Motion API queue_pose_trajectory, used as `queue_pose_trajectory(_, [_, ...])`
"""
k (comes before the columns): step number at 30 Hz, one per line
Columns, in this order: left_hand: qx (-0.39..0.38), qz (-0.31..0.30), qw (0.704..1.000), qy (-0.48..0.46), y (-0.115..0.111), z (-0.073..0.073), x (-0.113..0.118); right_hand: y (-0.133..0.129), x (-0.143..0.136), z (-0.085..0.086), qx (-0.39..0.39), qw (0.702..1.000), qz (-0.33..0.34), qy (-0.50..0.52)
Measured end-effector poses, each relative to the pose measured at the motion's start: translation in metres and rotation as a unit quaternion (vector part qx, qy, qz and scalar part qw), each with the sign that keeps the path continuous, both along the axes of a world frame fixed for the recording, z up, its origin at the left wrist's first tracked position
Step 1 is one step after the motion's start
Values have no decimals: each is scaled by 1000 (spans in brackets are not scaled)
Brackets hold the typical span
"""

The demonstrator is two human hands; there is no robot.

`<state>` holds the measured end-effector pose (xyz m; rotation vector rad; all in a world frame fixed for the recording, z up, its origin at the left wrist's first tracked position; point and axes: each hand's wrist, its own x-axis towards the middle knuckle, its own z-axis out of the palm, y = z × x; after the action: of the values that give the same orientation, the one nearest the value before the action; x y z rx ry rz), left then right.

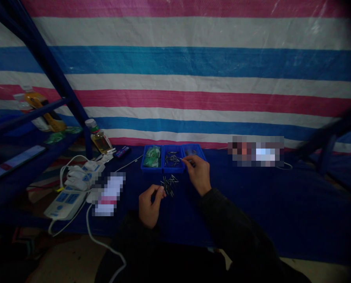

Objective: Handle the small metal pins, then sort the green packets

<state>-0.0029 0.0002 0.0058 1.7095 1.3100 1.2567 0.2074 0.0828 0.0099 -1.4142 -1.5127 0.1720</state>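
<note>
Two pinches show in the head view, contents too small to tell: left hand [150, 205] beside loose metal pins [169, 187] on the table [260, 200], right hand [199, 173] at the middle blue tray [174, 170]. Likely handling pins singly; next calls for light, exact placing.

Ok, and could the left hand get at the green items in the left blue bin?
Likely yes: the green items sit in an open bin ahead of the left hand, with the loose metal pieces and the right hand off to the right.
</note>
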Motion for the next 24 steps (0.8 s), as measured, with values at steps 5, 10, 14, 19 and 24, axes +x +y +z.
queue_pose_trajectory(5, [-4, 55, 998, -16, 1, -6, -4, -3, -3, -13, 35, 998, 48, -17])
queue_pose_trajectory(10, [4, 110, 994, -10, 9, -12, -17, -37, -7, -20, 32, 997, 74, -2])
queue_pose_trajectory(14, [9, 92, 995, 42, 15, -16, -26, -68, -16, -26, -22, 993, 114, -22])
queue_pose_trajectory(19, [11, 26, 995, 98, 15, -16, -24, -90, -28, -38, -77, 985, 137, -73])
queue_pose_trajectory(24, [27, -41, 984, 170, 14, -11, -20, -90, -32, -43, -97, 982, 122, -108])
